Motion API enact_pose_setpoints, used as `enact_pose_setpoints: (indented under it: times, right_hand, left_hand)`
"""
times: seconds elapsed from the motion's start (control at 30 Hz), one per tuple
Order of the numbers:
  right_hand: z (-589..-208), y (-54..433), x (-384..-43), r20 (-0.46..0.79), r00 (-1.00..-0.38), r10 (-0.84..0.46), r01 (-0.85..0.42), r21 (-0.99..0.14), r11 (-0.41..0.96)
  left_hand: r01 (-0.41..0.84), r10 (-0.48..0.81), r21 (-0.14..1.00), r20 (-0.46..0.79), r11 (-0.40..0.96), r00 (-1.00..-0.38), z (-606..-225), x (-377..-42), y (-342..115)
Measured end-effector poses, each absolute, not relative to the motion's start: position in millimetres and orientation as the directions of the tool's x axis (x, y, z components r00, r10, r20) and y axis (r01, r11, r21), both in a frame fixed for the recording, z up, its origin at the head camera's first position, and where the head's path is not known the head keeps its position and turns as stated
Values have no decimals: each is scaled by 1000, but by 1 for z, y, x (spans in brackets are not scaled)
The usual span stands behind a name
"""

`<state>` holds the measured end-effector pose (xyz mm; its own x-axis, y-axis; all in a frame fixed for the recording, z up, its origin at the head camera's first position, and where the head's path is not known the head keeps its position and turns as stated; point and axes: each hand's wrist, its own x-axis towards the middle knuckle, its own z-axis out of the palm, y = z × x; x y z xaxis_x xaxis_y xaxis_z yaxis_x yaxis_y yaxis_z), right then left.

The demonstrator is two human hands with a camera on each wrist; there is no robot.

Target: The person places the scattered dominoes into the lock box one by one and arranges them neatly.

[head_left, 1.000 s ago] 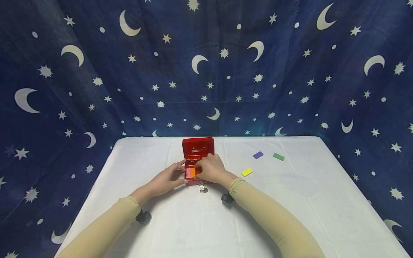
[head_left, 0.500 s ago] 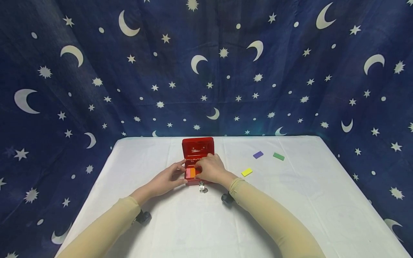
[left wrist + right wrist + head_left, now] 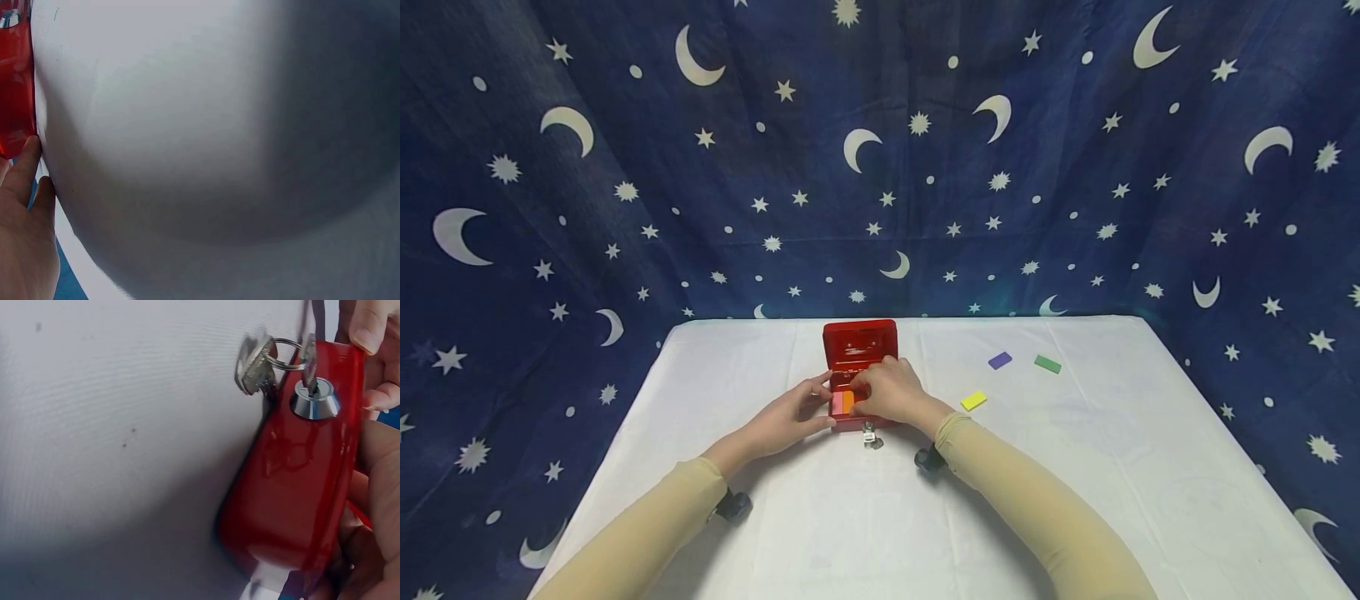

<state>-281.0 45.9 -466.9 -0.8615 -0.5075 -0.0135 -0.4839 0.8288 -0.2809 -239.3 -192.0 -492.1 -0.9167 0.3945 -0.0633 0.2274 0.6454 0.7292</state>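
Note:
A red metal cash box stands on the table with its lid raised at the back. Inside, at the left end, a pink block and an orange block lie side by side. My right hand reaches in from the right, its thumb and curled fingers at the two ends of the orange block; its palm hides the box's right half. Against the left end of the box rests my left hand, thumb near the front corner and fingers farther back. Keys hang on a ring from the front lock.
To the right of the box lie a yellow block, a purple block and a green block. White cloth covers the table. A dark blue curtain with moons and stars hangs behind it.
The fingers of my right hand have shifted slightly at the orange block. My left hand, the box and the loose blocks keep their places.

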Motion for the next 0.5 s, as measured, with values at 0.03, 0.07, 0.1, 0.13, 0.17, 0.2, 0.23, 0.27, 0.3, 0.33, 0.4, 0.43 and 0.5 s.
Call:
enact_pose_setpoints:
  times: [0.03, 0.07, 0.1, 0.13, 0.17, 0.2, 0.23, 0.27, 0.3, 0.33, 0.4, 0.43, 0.5]
  right_hand:
    - [-466, 47, -281, -13, -862, -507, -482, -291, 826]
    - [-465, 47, -281, -13, -863, -506, -478, -303, 824]
    - [-464, 48, -281, -12, -863, -505, -477, -313, 821]
    - [-462, 50, -281, -8, -863, -505, -476, -322, 818]
    - [-461, 51, -280, -3, -864, -504, -475, -329, 816]
    - [-459, 53, -280, 5, -864, -504, -475, -338, 812]
    - [-457, 55, -279, 14, -864, -503, -477, -342, 810]
    - [-455, 58, -278, 21, -865, -501, -476, -348, 808]
    - [-453, 61, -278, 29, -867, -498, -476, -350, 807]
    - [-452, 64, -277, 36, -868, -495, -474, -355, 806]
    - [-448, 72, -276, 43, -875, -482, -462, -371, 805]
    - [-447, 75, -275, 44, -879, -475, -454, -382, 805]
    - [-444, 84, -274, 42, -889, -456, -432, -407, 805]
  left_hand:
    - [227, 394, 729, -63, 646, -917, -492, -239, -192]
    - [227, 393, 728, -63, 646, -917, -492, -239, -192]
    - [228, 393, 728, -62, 647, -917, -492, -239, -192]
    - [229, 394, 727, -61, 647, -917, -492, -239, -192]
    - [231, 395, 727, -60, 646, -917, -492, -239, -192]
    - [232, 396, 727, -59, 646, -916, -492, -239, -192]
    - [233, 396, 727, -59, 646, -916, -492, -239, -192]
    - [233, 397, 727, -59, 646, -916, -492, -239, -192]
    - [234, 398, 727, -59, 646, -916, -492, -239, -192]
    - [234, 398, 726, -60, 647, -915, -492, -239, -192]
    - [232, 397, 726, -62, 648, -916, -492, -239, -192]
    - [231, 396, 726, -62, 648, -916, -492, -239, -192]
    - [231, 397, 730, -61, 644, -916, -492, -240, -192]
